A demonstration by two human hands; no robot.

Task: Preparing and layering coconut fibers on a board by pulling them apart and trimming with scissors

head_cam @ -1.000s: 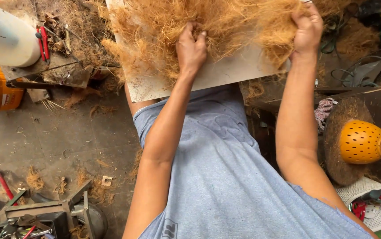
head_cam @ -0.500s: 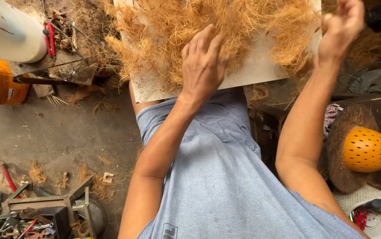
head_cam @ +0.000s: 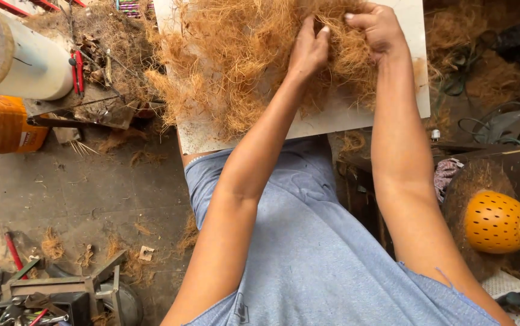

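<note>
A heap of brown coconut fibre (head_cam: 236, 60) lies on a white board (head_cam: 332, 124) that rests on my lap. My left hand (head_cam: 308, 51) pinches a tuft of fibre near the middle of the heap. My right hand (head_cam: 381, 30) grips fibre just to its right, the two hands almost touching. Both forearms reach over my grey-blue shirt toward the board.
A white cylinder (head_cam: 30, 63) and an orange container (head_cam: 0, 124) stand at left, with red-handled pliers (head_cam: 77, 72) beside them. An orange perforated bowl (head_cam: 498, 222) sits at right. Tools and a metal frame (head_cam: 54, 293) lie on the concrete floor at lower left.
My left hand moved up and right from the board's near edge into the heap. My right hand came in leftward from the board's right edge. Both hands now meet on the fibre.
</note>
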